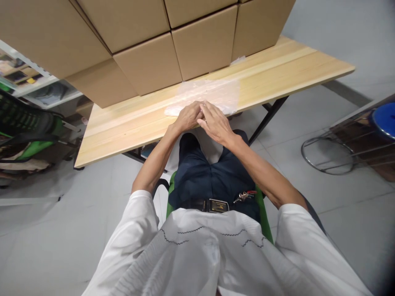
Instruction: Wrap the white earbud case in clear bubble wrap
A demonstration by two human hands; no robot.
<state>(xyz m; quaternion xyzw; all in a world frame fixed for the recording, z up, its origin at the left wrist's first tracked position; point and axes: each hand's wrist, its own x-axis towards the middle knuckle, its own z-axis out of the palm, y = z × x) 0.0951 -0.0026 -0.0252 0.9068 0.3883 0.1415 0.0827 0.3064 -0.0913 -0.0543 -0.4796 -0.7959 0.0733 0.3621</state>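
Note:
A thin, clear plastic bag (212, 92) lies crinkled and flat at the front of the wooden table. Both hands rest close together on its near side, by the table edge. My left hand (187, 117) lies back up, its fingers slightly bent and pointing toward the right hand, the tips partly covered. My right hand (216, 123) has its fingers stretched out and its thumb apart, overlapping the left fingertips. No object shows between the hands.
Stacked cardboard boxes (148, 65) line the back of the wooden table (111, 139). A stool with a blue seat (385, 119) stands on the right. To the left are a green and black chair (31, 123) and a white shelf (55, 96) with assorted items.

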